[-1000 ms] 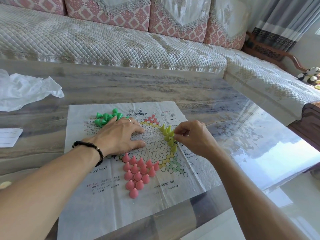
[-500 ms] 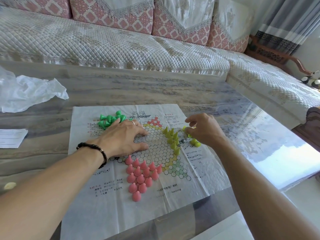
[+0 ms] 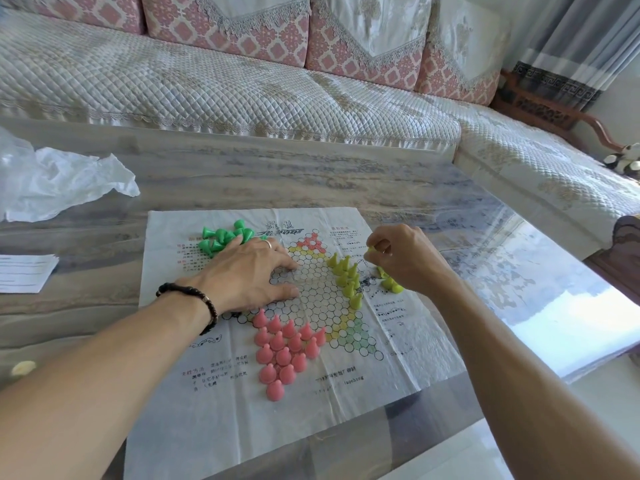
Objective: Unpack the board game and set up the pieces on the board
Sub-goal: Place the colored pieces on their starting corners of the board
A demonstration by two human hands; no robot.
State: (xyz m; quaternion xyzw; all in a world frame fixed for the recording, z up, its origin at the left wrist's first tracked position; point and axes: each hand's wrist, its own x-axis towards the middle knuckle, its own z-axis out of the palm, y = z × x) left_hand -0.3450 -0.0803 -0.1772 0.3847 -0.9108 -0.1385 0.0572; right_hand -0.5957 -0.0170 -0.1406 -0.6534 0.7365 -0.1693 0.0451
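A thin paper game board [image 3: 221, 420] with a hexagon-cell star lies flat on the table. Several pink cone pieces [image 3: 284, 351] stand in its near point. Several yellow-green pieces [image 3: 348, 278] stand in a row along the star's right side, and a few more [image 3: 391, 284] lie loose under my right hand. A heap of green pieces [image 3: 223, 237] sits at the board's far left. My left hand [image 3: 247, 275] rests flat on the board, fingers spread, holding nothing. My right hand [image 3: 405, 258] pinches one yellow-green piece [image 3: 371, 250] just right of the row.
A crumpled clear plastic bag [image 3: 65, 183] lies at the table's far left, with a white paper slip [image 3: 24, 273] nearer. The glossy table [image 3: 346, 174] ends close on the right and near side. A quilted sofa [image 3: 214, 84] runs behind it.
My right hand left the yellow-green row, went right to the loose pieces and lifted one between its fingertips. My left hand stayed flat on the board.
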